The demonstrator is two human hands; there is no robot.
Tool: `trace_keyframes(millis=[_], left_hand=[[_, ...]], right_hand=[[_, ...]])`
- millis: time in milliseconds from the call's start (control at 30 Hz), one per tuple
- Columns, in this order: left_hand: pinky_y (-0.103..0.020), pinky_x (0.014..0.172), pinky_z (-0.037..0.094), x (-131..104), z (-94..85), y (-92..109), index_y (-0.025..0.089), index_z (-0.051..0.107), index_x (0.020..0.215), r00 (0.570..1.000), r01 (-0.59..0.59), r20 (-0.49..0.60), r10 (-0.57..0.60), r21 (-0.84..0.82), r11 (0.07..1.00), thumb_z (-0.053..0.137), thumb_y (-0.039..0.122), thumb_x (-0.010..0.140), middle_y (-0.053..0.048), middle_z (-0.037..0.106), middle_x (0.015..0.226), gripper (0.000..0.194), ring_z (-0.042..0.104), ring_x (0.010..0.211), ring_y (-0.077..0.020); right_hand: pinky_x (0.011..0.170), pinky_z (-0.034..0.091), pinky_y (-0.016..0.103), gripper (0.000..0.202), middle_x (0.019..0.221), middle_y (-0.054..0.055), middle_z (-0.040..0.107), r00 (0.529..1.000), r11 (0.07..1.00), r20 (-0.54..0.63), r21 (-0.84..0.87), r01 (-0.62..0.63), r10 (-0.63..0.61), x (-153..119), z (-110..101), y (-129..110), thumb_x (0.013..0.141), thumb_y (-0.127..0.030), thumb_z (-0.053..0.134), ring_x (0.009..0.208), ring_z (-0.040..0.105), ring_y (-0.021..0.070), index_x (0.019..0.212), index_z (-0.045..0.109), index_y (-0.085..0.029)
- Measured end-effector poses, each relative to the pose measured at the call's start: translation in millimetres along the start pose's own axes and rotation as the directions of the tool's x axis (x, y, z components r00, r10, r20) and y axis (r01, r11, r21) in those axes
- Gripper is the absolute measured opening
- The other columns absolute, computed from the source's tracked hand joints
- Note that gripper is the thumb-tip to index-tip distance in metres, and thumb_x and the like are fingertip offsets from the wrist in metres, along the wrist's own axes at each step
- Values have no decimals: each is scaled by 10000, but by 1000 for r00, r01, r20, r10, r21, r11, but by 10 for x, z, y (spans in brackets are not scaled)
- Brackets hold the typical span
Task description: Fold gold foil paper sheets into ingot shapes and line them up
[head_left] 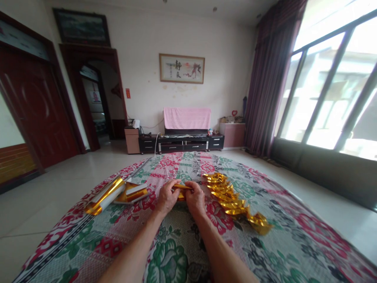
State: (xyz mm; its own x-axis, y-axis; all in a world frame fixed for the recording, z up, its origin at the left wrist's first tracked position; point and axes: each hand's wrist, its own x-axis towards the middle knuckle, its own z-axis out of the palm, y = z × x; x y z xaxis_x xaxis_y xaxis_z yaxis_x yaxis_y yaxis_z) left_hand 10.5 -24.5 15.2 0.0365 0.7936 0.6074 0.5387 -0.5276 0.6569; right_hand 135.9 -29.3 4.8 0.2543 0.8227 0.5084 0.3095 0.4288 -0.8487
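1. The left hand (168, 197) and right hand (195, 197) pinch the foil (183, 187) between thumbs and fingers, probably keeping its edge straight.
2. The foil sits between them, at the clock's centre.
3. Folded pieces (235, 204) line up from two to four o'clock, seemingly to stay uncrushed.
4. A roll (106, 195) lies at nine, apparently leaving the middle free.

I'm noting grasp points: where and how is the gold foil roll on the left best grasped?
Probably around the middle of the foil roll, from above and its left: it lies slanted on the cloth, top and left flank exposed, while other foil sits close on its right.
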Motion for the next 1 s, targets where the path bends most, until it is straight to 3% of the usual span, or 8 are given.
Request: trace_keyframes(millis=[167,300,433,567,733,833,1000], left_hand=[[-256,754,501,12,-35,1,184,633,787,993,-95,-69,101,75,993,483,152,755,-40,656,837,157,615,824,-149],[-277,816,486,31,-38,7,172,628,777,957,-177,-208,205,142,974,485,147,768,-63,654,867,145,610,866,-157],[-291,824,486,46,-18,-23,167,621,801,910,-245,-279,306,234,941,467,132,790,-75,643,883,159,605,887,-166],[-295,808,494,57,-17,-57,167,614,806,886,-273,-294,359,297,915,459,100,781,-77,633,889,171,600,882,-172],[-287,819,494,40,-1,-13,175,608,826,886,-334,-228,403,289,897,441,85,775,-71,623,917,196,599,898,-166],[-292,839,490,16,36,40,168,603,845,880,-408,-145,453,259,876,441,70,759,-76,618,941,208,592,920,-167],[-304,857,484,-26,83,96,162,602,882,875,-474,3,484,199,858,433,40,733,-85,611,975,256,573,959,-176]], right_hand=[[783,453,310,385,966,90,600,988,994,-130,-85,74,-84,18,-12,-35,626,-156,450,882,564,197,975,612,-152],[765,450,317,313,882,99,621,972,989,-224,-109,-95,69,26,-43,-81,675,-226,466,826,581,212,934,620,-140],[590,462,273,293,596,25,627,960,961,-41,22,-275,275,4,-45,-141,789,-338,374,564,596,174,779,623,-183],[461,437,237,275,586,6,635,949,937,3,158,-312,315,-11,-28,-183,796,-396,403,460,573,148,807,591,-195],[452,448,223,362,668,22,653,912,784,220,464,-411,347,19,-55,-167,784,-499,443,538,610,151,930,559,-188],[516,476,227,432,749,22,658,880,669,283,572,-474,382,51,-97,-128,743,-534,512,621,630,150,1012,544,-197],[566,479,243,575,711,-11,632,863,558,289,668,-492,415,76,-124,-85,619,-357,670,643,609,153,1134,488,-177]])
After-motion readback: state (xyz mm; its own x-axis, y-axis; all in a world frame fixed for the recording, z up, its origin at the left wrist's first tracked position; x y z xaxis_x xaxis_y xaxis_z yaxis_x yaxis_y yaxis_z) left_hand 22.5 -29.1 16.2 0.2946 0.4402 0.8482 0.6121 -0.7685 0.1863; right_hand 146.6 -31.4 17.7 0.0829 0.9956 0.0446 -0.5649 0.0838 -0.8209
